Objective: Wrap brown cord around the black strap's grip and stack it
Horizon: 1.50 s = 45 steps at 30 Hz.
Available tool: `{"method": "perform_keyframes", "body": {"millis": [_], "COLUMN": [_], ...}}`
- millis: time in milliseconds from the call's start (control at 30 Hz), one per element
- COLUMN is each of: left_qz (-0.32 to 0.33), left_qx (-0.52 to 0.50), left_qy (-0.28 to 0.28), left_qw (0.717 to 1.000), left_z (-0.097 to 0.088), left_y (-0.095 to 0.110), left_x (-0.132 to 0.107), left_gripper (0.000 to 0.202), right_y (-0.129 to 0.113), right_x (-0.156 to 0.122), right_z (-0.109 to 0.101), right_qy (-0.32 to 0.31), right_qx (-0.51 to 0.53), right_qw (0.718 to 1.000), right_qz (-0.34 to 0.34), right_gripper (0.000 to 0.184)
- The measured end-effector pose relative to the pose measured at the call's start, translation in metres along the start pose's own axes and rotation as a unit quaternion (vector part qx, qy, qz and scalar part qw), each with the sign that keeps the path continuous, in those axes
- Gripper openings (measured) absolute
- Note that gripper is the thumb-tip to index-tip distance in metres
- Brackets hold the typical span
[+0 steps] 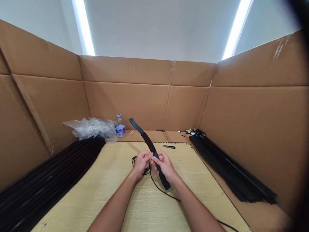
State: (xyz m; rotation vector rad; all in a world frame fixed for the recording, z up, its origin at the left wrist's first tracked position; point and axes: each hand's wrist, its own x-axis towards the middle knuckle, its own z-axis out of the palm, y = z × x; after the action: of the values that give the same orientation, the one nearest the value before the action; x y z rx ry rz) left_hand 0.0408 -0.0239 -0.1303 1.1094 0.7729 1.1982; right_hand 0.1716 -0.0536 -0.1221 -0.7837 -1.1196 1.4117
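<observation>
My right hand [166, 166] is closed around a long dark strap [145, 135] that curves up and away from me, its far end raised above the table. My left hand [141, 162] pinches at the strap close to the right hand's thumb, fingers pressed together over a thin black cord [158, 187]. The cord loops on the wooden table [103, 180] under my hands and trails off toward the lower right.
A long pile of dark straps [48, 180] lies along the left. Another pile [231, 170] lies along the right. Crumpled clear plastic [91, 128] and a small water bottle [119, 126] sit at the back. Small black snips [169, 147] lie behind my hands. Cardboard walls [149, 93] enclose the table.
</observation>
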Motion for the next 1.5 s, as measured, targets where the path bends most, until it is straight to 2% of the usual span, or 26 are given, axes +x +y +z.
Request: {"method": "perform_keyframes", "body": {"millis": [300,567,867,1100,1300,1500], "left_qz": [0.02,0.015,0.021,0.033,0.046,0.061], "left_qx": [-0.001,0.009,0.026,0.036,0.049,0.049], "left_qy": [0.023,0.01,0.004,0.023,0.04,0.041], "left_qw": [1.0,1.0,0.999,0.999,0.997,0.996], "left_z": [0.002,-0.001,-0.002,-0.004,-0.002,-0.001], "left_y": [0.001,0.001,-0.003,-0.005,-0.001,-0.001], "left_x": [0.001,0.0,0.003,0.005,0.004,0.005], "left_gripper": [0.044,0.047,0.043,0.042,0.042,0.045], "right_y": [0.002,0.002,0.006,-0.002,-0.002,0.001], "right_x": [0.004,0.006,0.009,0.003,0.006,0.004], "right_z": [-0.004,-0.009,-0.018,-0.016,-0.011,-0.006], "right_qy": [0.018,-0.032,0.012,-0.034,-0.014,-0.017], "right_qx": [0.001,-0.02,-0.021,-0.012,0.008,0.007], "right_qw": [1.0,0.999,1.0,0.999,1.0,1.0], "right_qz": [-0.01,0.003,0.002,0.002,-0.025,-0.017], "right_gripper": [0.034,0.033,0.047,0.053,0.037,0.037]}}
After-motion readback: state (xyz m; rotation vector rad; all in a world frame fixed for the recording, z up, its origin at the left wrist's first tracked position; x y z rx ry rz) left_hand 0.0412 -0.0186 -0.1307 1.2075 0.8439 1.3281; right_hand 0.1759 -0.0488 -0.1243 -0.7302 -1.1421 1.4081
